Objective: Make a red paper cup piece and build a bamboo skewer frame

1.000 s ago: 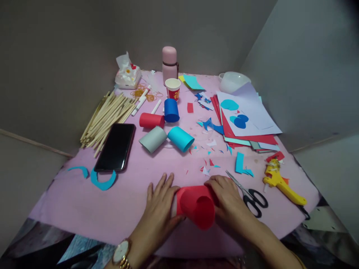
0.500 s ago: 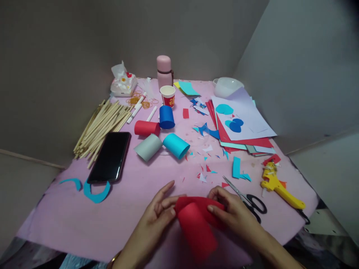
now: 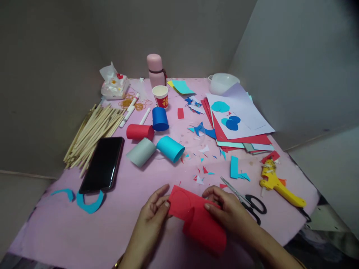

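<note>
A red sheet of paper (image 3: 196, 218) lies partly curled at the near edge of the pink table cover (image 3: 134, 179), its near end rolled into a loose tube. My left hand (image 3: 153, 213) pinches the sheet's flat left edge with closed fingers. My right hand (image 3: 227, 211) grips the sheet's right side, fingers curled over the roll. Black-handled scissors (image 3: 246, 200) lie just right of my right hand.
Finished paper tubes lie mid-table: red (image 3: 139, 132), dark blue (image 3: 160, 118), grey (image 3: 141, 152), cyan (image 3: 170, 148). A phone (image 3: 102, 163) and wooden sticks (image 3: 91, 130) sit left. Stacked coloured sheets (image 3: 241, 123), a yellow glue gun (image 3: 276, 183), a cup (image 3: 160, 96) and a pink bottle (image 3: 155, 70) stand beyond.
The red paper has come partly unrolled: a closed tube a second ago, it now shows a flat flap on the left. Both hands stayed on it while the view shifted right.
</note>
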The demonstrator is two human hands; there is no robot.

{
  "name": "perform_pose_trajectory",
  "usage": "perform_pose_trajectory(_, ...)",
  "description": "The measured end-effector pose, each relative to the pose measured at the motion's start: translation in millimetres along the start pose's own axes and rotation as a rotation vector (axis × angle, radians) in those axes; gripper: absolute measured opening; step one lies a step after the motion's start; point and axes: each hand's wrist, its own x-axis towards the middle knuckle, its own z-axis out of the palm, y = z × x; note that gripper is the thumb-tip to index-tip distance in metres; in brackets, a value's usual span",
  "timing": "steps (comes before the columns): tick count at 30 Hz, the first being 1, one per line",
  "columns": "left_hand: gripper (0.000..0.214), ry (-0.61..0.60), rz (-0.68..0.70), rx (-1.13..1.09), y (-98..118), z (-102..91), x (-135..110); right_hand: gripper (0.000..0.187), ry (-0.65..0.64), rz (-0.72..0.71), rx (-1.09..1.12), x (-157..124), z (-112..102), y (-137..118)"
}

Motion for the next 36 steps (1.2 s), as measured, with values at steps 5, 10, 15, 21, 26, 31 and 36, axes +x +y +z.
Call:
perform_pose_trajectory(5,0.047,0.148,0.323,0.482,-4.4,-9.2,-6.5,0.011,0.043,-0.049,-0.092,6.4,0.6,3.1)
perform_pose_trajectory(10,0.041,0.112,0.495,0.742,0.1,-16.8,-25.4,0.013,0.257,-0.194,-0.265,-1.7,5.0,8.2)
perform_pose_trajectory(15,0.057,-0.076,0.413,0.741,-1.4,-34.0,-40.7,0.046,0.093,-0.305,-0.198,-38.5,2.2,14.1)
perform_pose_trajectory(21,0.077,-0.343,0.377,0.793,-10.7,-38.3,-38.7,0.091,-0.249,-0.167,-0.332,-53.9,10.3,26.8)
perform_pose_trajectory(26,0.054,-0.372,0.299,0.680,-16.6,-28.4,-37.9,0.082,-0.145,-0.375,-0.313,-54.6,30.9,43.7)
perform_pose_trajectory(31,0.046,-0.276,0.104,0.067,-14.6,-11.9,-34.5,0.065,-0.050,-0.270,0.120,-56.4,34.0,20.2)
perform_pose_trajectory(36,0.050,-0.209,0.102,-0.089,-4.5,4.0,-26.3,0.040,0.050,-0.106,0.283,-43.9,30.6,-12.3)
